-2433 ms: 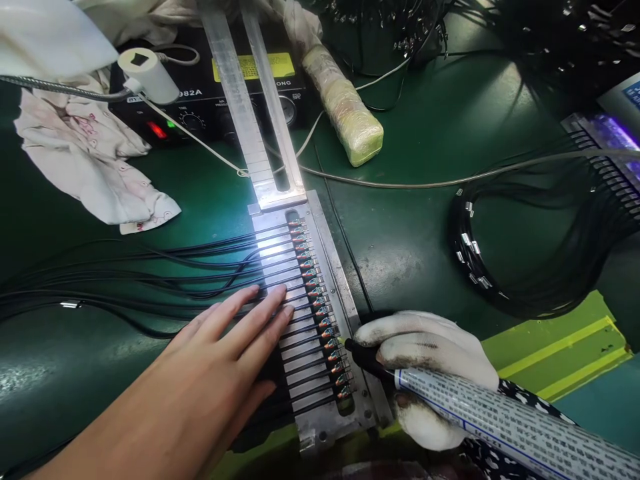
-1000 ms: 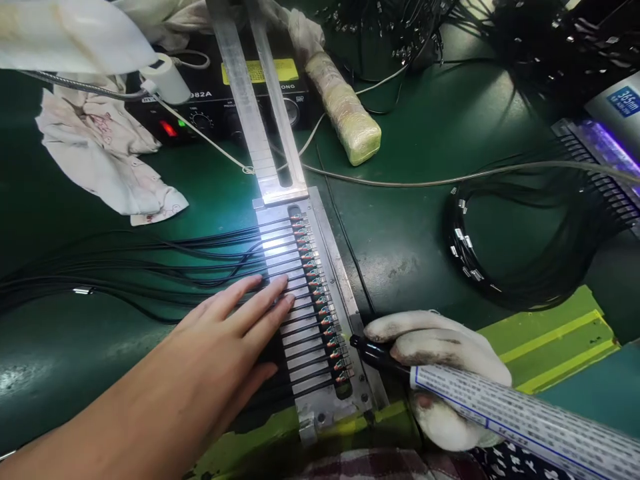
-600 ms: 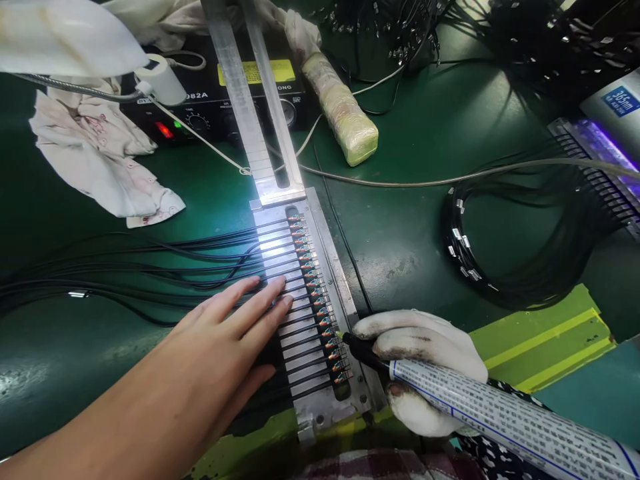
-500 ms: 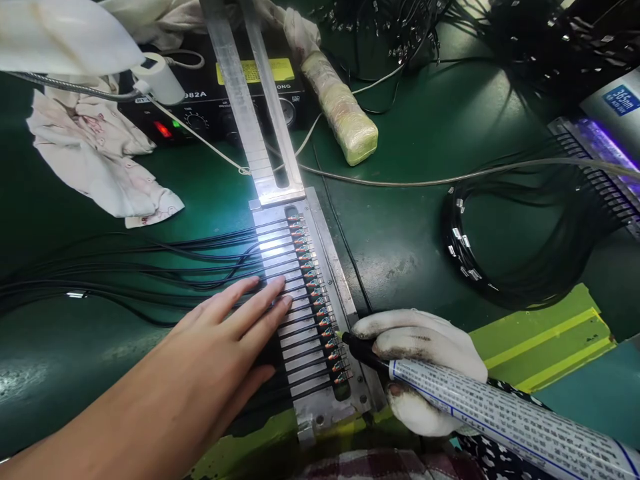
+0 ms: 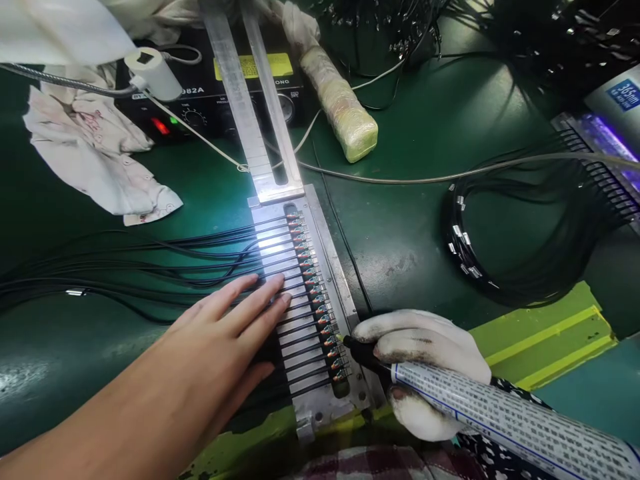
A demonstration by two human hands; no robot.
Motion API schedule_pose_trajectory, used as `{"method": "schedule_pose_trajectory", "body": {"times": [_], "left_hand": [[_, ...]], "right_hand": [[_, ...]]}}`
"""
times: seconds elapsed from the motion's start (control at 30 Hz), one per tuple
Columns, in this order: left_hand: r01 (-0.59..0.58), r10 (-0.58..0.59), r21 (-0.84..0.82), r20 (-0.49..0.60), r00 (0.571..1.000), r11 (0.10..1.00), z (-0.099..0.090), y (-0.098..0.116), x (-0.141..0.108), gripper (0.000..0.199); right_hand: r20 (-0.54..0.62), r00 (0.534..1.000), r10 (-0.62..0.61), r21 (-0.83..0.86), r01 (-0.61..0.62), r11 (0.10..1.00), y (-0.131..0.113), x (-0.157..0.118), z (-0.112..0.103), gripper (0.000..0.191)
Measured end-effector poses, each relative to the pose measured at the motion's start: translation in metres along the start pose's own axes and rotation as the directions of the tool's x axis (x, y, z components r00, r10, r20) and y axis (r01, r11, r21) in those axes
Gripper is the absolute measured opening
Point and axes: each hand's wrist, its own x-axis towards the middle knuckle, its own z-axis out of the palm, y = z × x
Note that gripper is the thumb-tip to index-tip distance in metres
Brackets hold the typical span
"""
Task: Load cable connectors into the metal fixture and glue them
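My left hand [image 5: 220, 340] lies with fingers apart on the black cables [image 5: 210, 267] and the left side of a slotted metal fixture [image 5: 320, 403]. In the fixture sits a row of cable ends with small coloured wires and metal connectors [image 5: 320, 291]. Gloved in white, my right hand [image 5: 425, 353] is closed around a white printed tube [image 5: 500, 407] with a black cap end. The tube's nozzle points left at the lower connectors; whether it touches them I cannot tell.
Behind the fixture rise metal bars [image 5: 270, 100] before a black control box [image 5: 200, 120]. A wrapped handle [image 5: 345, 113] lies beyond. Coiled cables [image 5: 465, 247] and a purple-lit lamp [image 5: 620, 100] are at right, a cloth [image 5: 95, 147] at left.
My right hand and the tube have shifted very slightly right and down along the connectors. My left hand stays almost where it was.
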Motion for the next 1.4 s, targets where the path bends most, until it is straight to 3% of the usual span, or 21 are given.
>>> {"method": "schedule_pose_trajectory", "body": {"times": [1.4], "left_hand": [[0.007, -0.004, -0.040, 0.068, 0.998, 0.999, -0.0026, -0.0003, 0.0011, 0.053]], "right_hand": [[0.020, 1.000, -0.010, -0.049, 0.011, 0.999, -0.0006, 0.0033, -0.0030, 0.013]]}}
